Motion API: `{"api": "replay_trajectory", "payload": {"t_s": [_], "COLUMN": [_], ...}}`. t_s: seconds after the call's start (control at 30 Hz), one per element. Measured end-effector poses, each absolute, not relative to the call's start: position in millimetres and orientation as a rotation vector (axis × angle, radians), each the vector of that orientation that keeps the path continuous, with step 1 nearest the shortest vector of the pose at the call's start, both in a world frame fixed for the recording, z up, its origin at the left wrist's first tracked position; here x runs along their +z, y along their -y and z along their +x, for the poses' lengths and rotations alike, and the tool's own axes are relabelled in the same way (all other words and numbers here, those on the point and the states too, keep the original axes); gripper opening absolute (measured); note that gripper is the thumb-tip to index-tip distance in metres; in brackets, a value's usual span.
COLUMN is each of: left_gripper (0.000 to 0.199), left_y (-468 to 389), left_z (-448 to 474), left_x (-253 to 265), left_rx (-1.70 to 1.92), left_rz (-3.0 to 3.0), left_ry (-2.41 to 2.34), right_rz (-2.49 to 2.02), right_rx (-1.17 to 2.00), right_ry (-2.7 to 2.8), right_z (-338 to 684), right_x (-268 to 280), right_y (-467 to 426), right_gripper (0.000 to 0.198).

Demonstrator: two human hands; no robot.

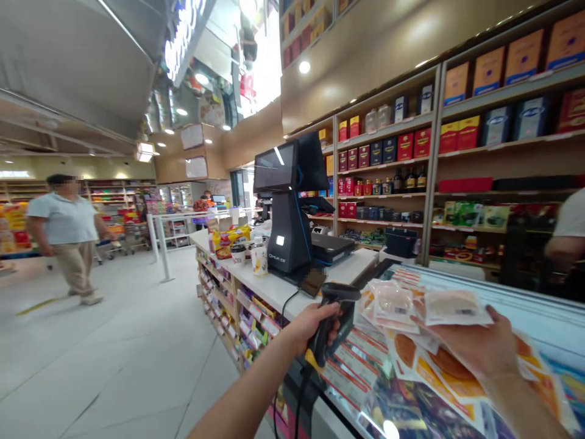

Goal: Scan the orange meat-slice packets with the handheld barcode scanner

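My left hand [311,326] is wrapped round the grip of a black and yellow barcode scanner [342,294], whose cable hangs below. The scanner's head points right, towards the packets. My right hand [487,344] holds a clear plastic food packet [457,306] with a small printed label, thumb at its right edge. Most of its fingers are hidden underneath. Left of it, another pale clear packet [392,303] lies above the glass counter. Under my right hand are several orange and white packets [441,369] with round brown pictures. The contents of the clear packets are too blurred to name.
A black checkout terminal [289,225] stands on the white counter [269,296], beside yellow snack bags [228,239] and a paper cup [259,259]. Shelves of boxed goods [384,149] line the back. A person [66,228] is on the left floor; another person's arm [567,235] shows at right.
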State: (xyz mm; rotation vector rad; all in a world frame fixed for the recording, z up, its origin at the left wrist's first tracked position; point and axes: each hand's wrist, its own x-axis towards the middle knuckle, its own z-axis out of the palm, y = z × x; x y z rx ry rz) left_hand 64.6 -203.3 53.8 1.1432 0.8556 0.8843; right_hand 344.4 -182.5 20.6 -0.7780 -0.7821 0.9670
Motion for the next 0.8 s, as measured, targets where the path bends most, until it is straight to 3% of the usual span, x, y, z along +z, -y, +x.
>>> {"api": "replay_trajectory", "payload": {"t_s": [0.1,0.27,0.8], "left_gripper": [0.028,0.028,0.031], "left_y": [199.8,195.9,223.4], "left_z": [68.1,72.9,83.1], "left_x": [55.3,54.7,72.8], "left_rx": [0.855,0.816,0.731], "left_rz": [1.139,1.149,1.218], "left_ry": [-0.832,-0.811,-0.729], "right_rz": [-0.648,-0.686,-0.667], "right_rx": [1.235,1.237,0.946], "right_ry": [0.693,0.591,0.782], "right_z": [356.1,358.0,332.4], "right_x": [15.2,7.5,12.7], "right_y": [179.3,171.1,131.6], "right_gripper": [0.032,0.018,0.027]}}
